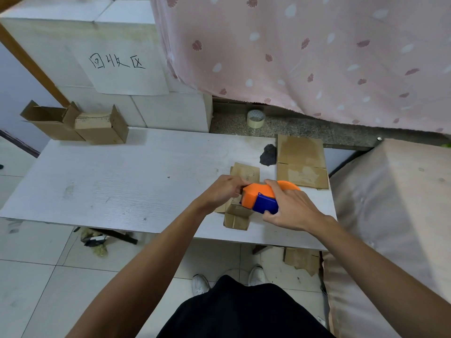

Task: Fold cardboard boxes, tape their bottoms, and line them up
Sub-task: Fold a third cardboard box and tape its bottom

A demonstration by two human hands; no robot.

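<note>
A: Your right hand wraps the orange-and-blue tape dispenser at the lower centre-right of the frame, with the fingers curled round its blue body.

B: Under it is the small cardboard box, near the front edge of the white desk. Your left hand lies on the box's top with its fingers curled. Their tips are hidden behind the dispenser's orange nose, so I cannot tell whether they grip anything.

A: Just beyond your hands, flat cardboard sheets lie on the desk's right side, with a dark lump beside them.

B: Farther up, a tape roll stands on the speckled ledge. At the upper left, two folded boxes stand touching by the desk's far corner, flaps open.
</note>
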